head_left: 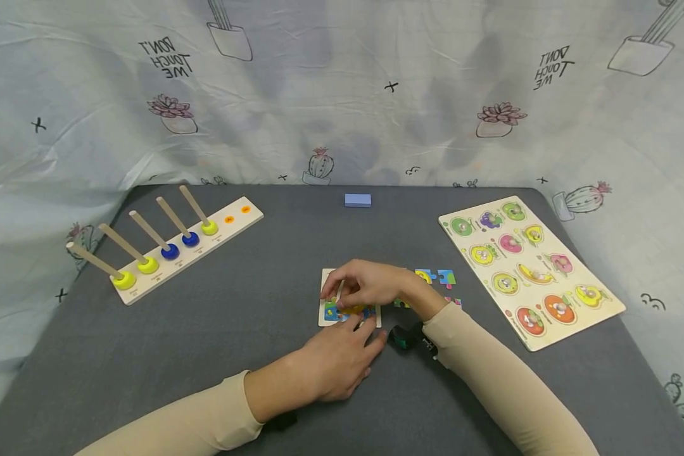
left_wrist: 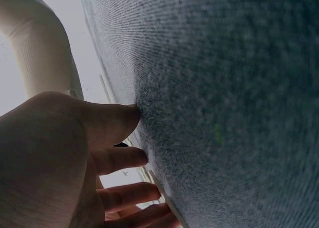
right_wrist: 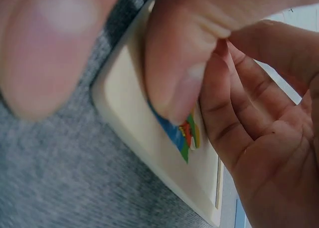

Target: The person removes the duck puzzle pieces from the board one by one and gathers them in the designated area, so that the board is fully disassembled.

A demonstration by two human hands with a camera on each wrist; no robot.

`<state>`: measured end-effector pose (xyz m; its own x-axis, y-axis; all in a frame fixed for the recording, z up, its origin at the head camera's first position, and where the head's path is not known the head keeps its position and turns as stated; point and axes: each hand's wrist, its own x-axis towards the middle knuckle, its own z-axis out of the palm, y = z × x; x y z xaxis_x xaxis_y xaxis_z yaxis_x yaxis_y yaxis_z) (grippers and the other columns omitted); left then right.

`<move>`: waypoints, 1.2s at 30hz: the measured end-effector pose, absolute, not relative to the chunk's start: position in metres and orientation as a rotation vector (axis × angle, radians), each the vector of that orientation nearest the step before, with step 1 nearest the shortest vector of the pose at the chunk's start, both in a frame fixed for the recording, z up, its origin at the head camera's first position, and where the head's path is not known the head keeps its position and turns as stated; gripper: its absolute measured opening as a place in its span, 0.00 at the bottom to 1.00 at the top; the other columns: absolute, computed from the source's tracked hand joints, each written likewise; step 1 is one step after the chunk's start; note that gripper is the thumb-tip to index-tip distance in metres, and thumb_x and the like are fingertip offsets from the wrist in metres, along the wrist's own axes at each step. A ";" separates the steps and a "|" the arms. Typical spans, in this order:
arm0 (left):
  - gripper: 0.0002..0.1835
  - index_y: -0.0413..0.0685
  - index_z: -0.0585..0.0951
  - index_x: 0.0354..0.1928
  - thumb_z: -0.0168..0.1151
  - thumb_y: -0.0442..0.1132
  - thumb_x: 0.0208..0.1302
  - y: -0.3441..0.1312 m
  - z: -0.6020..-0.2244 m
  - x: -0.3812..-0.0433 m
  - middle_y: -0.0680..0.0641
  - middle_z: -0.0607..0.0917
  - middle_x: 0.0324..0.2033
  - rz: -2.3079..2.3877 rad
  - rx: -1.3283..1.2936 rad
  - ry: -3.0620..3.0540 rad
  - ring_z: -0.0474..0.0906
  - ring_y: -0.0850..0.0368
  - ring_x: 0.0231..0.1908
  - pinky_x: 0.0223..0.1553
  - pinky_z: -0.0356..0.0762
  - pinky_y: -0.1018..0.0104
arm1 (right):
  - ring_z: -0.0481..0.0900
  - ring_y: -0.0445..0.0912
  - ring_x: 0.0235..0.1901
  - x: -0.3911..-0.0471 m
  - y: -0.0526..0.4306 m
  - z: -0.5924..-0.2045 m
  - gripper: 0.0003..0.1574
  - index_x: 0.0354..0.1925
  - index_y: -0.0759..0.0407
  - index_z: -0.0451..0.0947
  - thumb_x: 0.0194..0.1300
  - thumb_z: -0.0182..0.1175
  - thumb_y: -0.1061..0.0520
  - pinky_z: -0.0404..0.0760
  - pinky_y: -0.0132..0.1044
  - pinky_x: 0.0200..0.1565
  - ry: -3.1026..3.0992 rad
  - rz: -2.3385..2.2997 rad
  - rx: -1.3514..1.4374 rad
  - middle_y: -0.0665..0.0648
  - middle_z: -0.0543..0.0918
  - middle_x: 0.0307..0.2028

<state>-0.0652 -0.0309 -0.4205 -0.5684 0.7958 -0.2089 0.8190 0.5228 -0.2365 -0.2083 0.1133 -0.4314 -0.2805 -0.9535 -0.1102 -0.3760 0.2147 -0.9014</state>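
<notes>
A small wooden jigsaw tray [head_left: 323, 316] lies on the grey table in front of me, with colourful pieces in its lower part. My right hand [head_left: 370, 282] reaches over it from the right, fingers bent down. In the right wrist view a thumb and fingers hold a blue, green and red puzzle piece [right_wrist: 174, 133] low over the bare cream tray; most of that piece is hidden. My left hand [head_left: 336, 358] lies palm down at the tray's near edge, its loosely straight fingers [left_wrist: 132, 195] touching the rim.
Loose jigsaw pieces [head_left: 447, 277] lie right of the tray, partly behind my right wrist. A peg board with yellow and blue rings [head_left: 170, 251] stands at left. At right lies a fruit knob puzzle [head_left: 527, 304]. A blue block [head_left: 357, 201] sits near the back edge.
</notes>
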 end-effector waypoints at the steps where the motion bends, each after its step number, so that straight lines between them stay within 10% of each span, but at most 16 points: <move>1: 0.32 0.55 0.67 0.76 0.47 0.61 0.78 -0.031 -0.421 -0.065 0.46 0.71 0.70 -0.478 1.424 2.675 0.72 0.55 0.63 0.64 0.70 0.63 | 0.86 0.46 0.42 -0.208 0.113 -0.432 0.16 0.57 0.65 0.81 0.73 0.61 0.67 0.84 0.40 0.47 1.790 -1.038 -1.243 0.59 0.84 0.51; 36: 0.31 0.57 0.69 0.75 0.55 0.58 0.76 -0.042 -0.417 -0.074 0.48 0.72 0.68 -0.200 1.389 2.639 0.70 0.52 0.66 0.65 0.72 0.62 | 0.85 0.55 0.40 -0.210 0.189 -0.404 0.15 0.57 0.63 0.81 0.77 0.58 0.60 0.83 0.42 0.43 2.103 -1.119 -1.033 0.56 0.86 0.44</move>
<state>-0.0742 -0.0424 -0.4167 -0.5588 0.8057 -0.1964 0.8261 0.5616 -0.0467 -0.2104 0.1891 -0.4043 -0.5617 -0.8210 -0.1020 -0.3739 0.3618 -0.8540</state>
